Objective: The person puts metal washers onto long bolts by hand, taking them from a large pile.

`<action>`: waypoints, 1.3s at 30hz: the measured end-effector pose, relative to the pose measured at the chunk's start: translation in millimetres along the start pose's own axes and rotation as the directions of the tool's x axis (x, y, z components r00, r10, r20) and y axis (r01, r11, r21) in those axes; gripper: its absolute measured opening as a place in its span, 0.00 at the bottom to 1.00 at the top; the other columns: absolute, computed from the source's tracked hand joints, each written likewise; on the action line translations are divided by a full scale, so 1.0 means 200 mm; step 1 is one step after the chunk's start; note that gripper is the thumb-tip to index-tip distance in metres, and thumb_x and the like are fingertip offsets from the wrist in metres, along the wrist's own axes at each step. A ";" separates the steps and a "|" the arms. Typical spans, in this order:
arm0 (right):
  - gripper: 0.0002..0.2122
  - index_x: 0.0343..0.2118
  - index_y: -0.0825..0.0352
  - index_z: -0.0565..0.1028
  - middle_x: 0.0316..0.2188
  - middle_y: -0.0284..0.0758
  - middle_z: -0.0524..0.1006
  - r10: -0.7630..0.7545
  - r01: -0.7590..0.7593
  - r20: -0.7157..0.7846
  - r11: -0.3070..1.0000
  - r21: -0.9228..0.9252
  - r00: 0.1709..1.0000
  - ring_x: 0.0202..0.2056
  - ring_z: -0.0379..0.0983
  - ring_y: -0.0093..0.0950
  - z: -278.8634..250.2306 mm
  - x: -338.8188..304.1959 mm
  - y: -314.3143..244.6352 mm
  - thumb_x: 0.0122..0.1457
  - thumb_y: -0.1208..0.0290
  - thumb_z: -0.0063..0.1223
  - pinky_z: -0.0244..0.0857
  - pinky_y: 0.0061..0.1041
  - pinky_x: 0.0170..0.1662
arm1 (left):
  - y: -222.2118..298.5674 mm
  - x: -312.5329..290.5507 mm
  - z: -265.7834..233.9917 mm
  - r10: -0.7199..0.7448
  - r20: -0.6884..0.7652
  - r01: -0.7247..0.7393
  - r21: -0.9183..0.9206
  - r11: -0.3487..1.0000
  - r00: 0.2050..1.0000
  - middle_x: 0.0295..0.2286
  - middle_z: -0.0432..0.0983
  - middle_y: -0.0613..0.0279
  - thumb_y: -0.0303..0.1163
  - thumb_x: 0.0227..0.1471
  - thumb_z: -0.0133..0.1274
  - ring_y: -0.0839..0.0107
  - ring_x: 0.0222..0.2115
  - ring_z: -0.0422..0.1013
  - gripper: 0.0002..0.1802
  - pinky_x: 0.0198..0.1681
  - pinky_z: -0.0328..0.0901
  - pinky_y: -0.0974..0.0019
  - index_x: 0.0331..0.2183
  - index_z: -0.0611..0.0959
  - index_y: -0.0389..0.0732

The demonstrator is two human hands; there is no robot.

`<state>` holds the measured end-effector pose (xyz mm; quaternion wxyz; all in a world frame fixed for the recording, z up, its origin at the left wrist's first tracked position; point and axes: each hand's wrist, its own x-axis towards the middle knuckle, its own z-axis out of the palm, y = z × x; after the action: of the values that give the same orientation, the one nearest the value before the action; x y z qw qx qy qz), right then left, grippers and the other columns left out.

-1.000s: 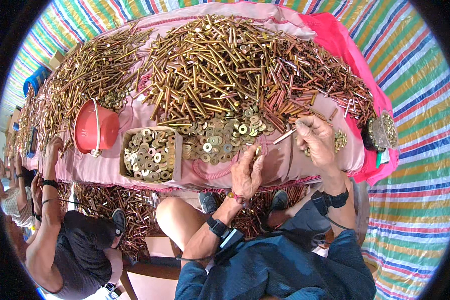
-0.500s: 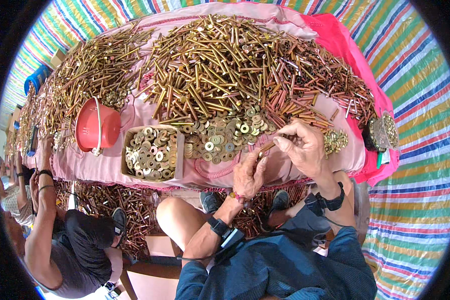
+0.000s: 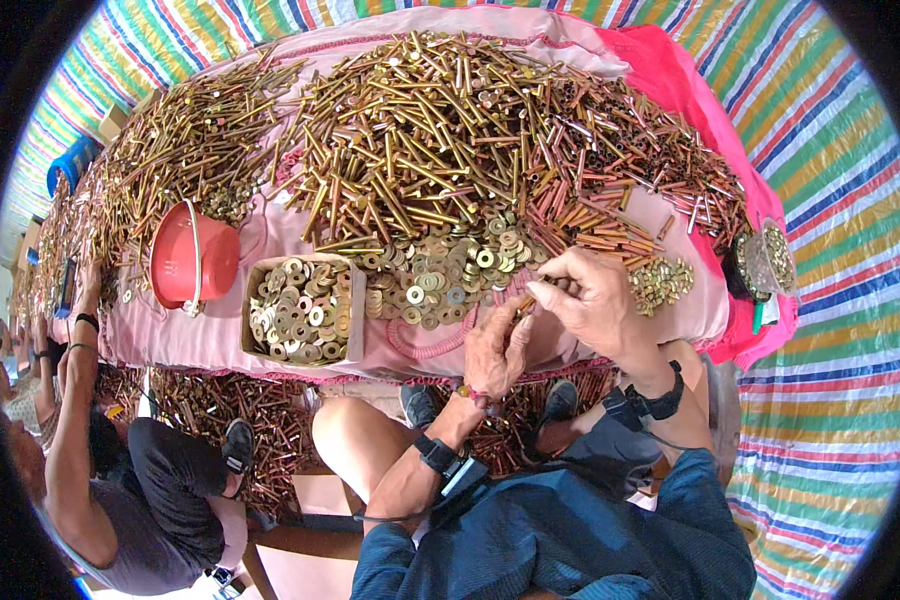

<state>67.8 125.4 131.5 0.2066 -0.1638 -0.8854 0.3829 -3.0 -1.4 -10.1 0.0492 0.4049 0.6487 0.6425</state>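
Note:
My left hand (image 3: 494,350) is closed around a slim brass-coloured metal rod (image 3: 522,304), which tilts up toward the right above the table's near edge. The thumb and forefinger of my right hand (image 3: 598,302) are pinched at the rod's upper end; whatever small part may be between them is hidden. Flat washers (image 3: 430,285) lie loose just beyond my left hand, and more fill an open carton (image 3: 355,310) to its left. Small brass-coloured nuts (image 3: 662,286) lie in a heap right of my right hand. Copper-coloured metal tubes (image 3: 595,212) are spread beyond it.
Long gold-coloured bolts (image 3: 410,140) form a large heap across the pink cloth (image 3: 390,352). A red bucket (image 3: 192,258) lies tipped at the left. A clear tub (image 3: 772,260) of small parts stands far right. Another person (image 3: 120,520) sits at the left. More metal pieces (image 3: 235,420) cover the floor.
My right hand has moved slightly left and down, bringing its fingertips onto the rod's end. My left hand stays nearly in place. The person at the left has shifted an arm.

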 end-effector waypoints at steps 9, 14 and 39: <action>0.11 0.38 0.69 0.78 0.29 0.41 0.79 -0.023 0.024 0.188 1.000 -0.007 0.982 0.31 0.78 0.37 0.13 -0.12 0.15 0.57 0.68 0.61 0.71 0.32 0.36 | -0.04 -0.03 -0.03 -0.007 -0.049 0.011 0.077 0.997 0.999 0.37 0.79 0.46 0.21 0.52 0.55 0.52 0.33 0.77 0.26 0.35 0.71 0.59 0.54 0.75 0.38; 0.09 0.38 0.66 0.80 0.31 0.43 0.78 0.076 -0.106 -0.117 0.954 -0.280 0.990 0.34 0.76 0.41 -0.02 -0.17 0.45 0.56 0.68 0.59 0.70 0.36 0.40 | -0.01 -0.03 0.00 -0.058 -0.030 0.061 0.141 0.988 0.998 0.34 0.80 0.49 0.22 0.55 0.56 0.52 0.33 0.79 0.18 0.36 0.72 0.59 0.49 0.77 0.36; 0.10 0.43 0.73 0.79 0.38 0.36 0.77 0.072 -0.140 0.195 0.923 0.360 0.978 0.40 0.73 0.23 0.10 -0.10 0.30 0.61 0.76 0.58 0.67 0.21 0.42 | -0.03 0.01 0.02 0.094 -0.039 -0.093 0.015 0.996 0.995 0.30 0.79 0.56 0.23 0.59 0.54 0.70 0.24 0.75 0.17 0.30 0.70 0.66 0.50 0.78 0.35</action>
<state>83.2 141.9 69.4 0.1328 -0.1346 -0.8016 0.5672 -5.1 2.9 -15.4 0.0036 0.4225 0.6339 0.6478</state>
